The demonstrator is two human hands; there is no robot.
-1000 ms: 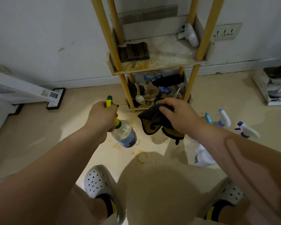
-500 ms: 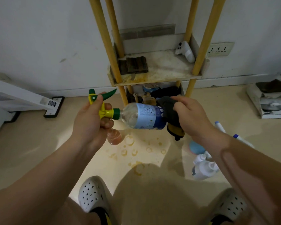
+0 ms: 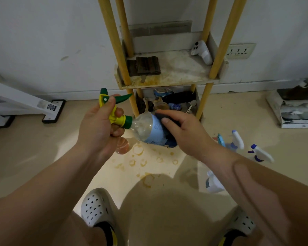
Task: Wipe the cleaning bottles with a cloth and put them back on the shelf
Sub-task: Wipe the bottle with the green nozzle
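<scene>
Spray bottle [image 3: 146,129]: clear, blue-labelled; held level in mid-air in front of the shelf [image 3: 169,82], above the stained floor [image 3: 43,148].
Left hand [image 3: 98,126]: clenched round the yellow-green trigger head [image 3: 114,112].
Right hand [image 3: 185,134]: curled over a dark cloth [image 3: 168,118], which is pressed against the labelled body.
White sprayers [image 3: 237,139]: seen on the floor, at right.

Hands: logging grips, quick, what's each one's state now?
Left hand: grips the spray bottle by its trigger head.
Right hand: holds the dark cloth against the bottle.
</scene>
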